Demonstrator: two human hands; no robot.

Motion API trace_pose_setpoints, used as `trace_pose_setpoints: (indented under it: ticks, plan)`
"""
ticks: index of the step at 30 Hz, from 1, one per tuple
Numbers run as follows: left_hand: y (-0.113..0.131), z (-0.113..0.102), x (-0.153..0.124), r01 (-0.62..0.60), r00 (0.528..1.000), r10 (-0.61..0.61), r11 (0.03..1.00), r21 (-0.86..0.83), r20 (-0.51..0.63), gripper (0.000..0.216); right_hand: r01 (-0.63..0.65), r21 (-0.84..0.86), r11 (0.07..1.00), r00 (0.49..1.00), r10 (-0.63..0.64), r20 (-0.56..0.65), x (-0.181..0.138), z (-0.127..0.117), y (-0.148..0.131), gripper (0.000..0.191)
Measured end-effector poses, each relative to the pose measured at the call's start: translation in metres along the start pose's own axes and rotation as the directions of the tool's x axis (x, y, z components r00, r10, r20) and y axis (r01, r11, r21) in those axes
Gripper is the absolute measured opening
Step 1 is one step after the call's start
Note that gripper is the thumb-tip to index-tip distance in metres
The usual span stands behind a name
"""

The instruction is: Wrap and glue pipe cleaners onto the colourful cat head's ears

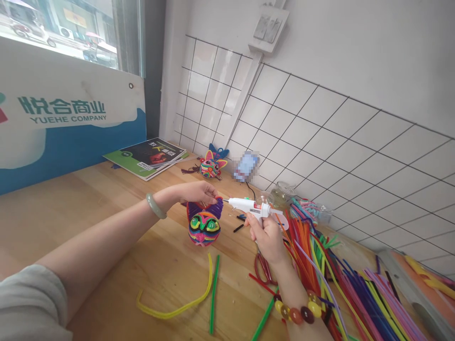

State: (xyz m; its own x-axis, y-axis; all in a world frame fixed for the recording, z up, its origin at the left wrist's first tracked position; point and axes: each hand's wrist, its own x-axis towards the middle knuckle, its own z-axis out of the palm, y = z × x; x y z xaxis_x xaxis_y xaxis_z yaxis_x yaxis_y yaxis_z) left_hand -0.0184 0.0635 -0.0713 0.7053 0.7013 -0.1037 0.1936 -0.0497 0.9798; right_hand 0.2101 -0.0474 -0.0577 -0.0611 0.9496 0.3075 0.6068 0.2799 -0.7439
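Note:
My left hand (199, 193) pinches the top of a colourful pipe-cleaner cat head (204, 228) by its purple ear. The head has green eyes, a pink nose and striped bands. In my right hand (266, 233) is a white hot glue gun (245, 205), its fingers wrapped round the handle. The nozzle points left and meets, or nearly meets, the edge of the purple ear. A clear glue stick sticks out of the gun's back. On the table below lie a bent yellow pipe cleaner (174, 312) and a straight green pipe cleaner (214, 294).
Bundles of coloured pipe cleaners (373, 298) spread over the right side. Red-handled scissors (262, 269) lie beside my right wrist. Along the wall stand a second cat head (210, 166), a blurred phone (245, 166) and a glass jar (283, 193). Books (145, 157) lie at back left.

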Motion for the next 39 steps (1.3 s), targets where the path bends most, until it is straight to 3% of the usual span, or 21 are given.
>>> trace_pose_setpoints:
  ticks: [39]
  plan:
    - [-0.0004, -0.0004, 0.0002, 0.017, 1.000, -0.016, 0.999, -0.036, 0.013, 0.035, 0.027, -0.036, 0.999, 1.000, -0.028, -0.010, 0.0001, -0.0021, -0.0005, 0.034]
